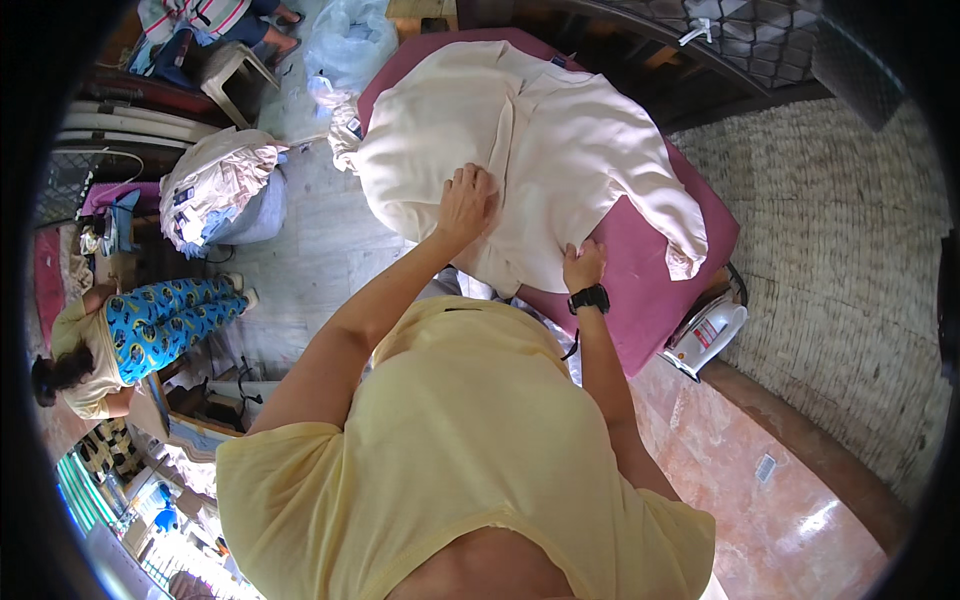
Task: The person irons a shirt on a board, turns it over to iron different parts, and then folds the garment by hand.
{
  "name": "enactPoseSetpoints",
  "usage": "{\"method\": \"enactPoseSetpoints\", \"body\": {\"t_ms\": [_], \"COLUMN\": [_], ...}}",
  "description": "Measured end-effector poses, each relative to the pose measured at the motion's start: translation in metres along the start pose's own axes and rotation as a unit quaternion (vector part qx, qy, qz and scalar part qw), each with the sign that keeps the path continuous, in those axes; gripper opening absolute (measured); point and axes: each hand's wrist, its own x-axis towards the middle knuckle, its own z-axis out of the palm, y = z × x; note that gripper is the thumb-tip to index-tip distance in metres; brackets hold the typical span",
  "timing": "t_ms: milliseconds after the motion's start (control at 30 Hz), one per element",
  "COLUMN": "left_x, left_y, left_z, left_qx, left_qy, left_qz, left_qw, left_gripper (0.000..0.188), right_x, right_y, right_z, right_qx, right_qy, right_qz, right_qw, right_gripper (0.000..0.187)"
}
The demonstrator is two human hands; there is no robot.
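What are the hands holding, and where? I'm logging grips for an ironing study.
Nothing is gripped. The left hand presses flat on the middle of the cream garment; the right hand rests on its near edge.

the floor [300, 260] is pale grey stone slabs, dusty, running from the far left toward the middle. to the right it gives way to a polished reddish slab [760, 500] that catches a bright patch of light near the edge. beyond that rises a rough woven-looking wall surface [840, 230]. at the far right a dark metal grille [760, 30] closes the top. a white plastic stool [232, 68] stands far left. a heap of bundled cloth [215, 185] sits on the floor, and a person in blue patterned trousers [160, 320] sits low at the left.
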Motion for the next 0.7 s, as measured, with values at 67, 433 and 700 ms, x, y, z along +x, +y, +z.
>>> {"method": "enactPoseSetpoints", "body": {"t_ms": [67, 433, 700], "left_x": [-0.002, 0.000, -0.013], "left_y": [-0.009, 0.025, 0.004], "left_z": [0.005, -0.018, -0.021], "left_qx": [0.002, -0.193, -0.437], "left_qy": [-0.025, -0.064, -0.152], "left_qz": [-0.015, -0.058, -0.306], "left_qw": [1.000, 0.977, 0.832], "left_gripper": [0.034, 0.019, 0.021], "right_x": [-0.001, 0.000, 0.002], "right_y": [-0.008, -0.051, -0.056], "right_z": [-0.010, -0.102, -0.110], "right_qx": [0.122, 0.468, 0.357], "right_qy": [-0.012, 0.041, 0.153], "right_qz": [0.049, 0.093, 0.034], "right_qw": [0.991, 0.878, 0.921], "right_gripper": [0.027, 0.023, 0.023]}}
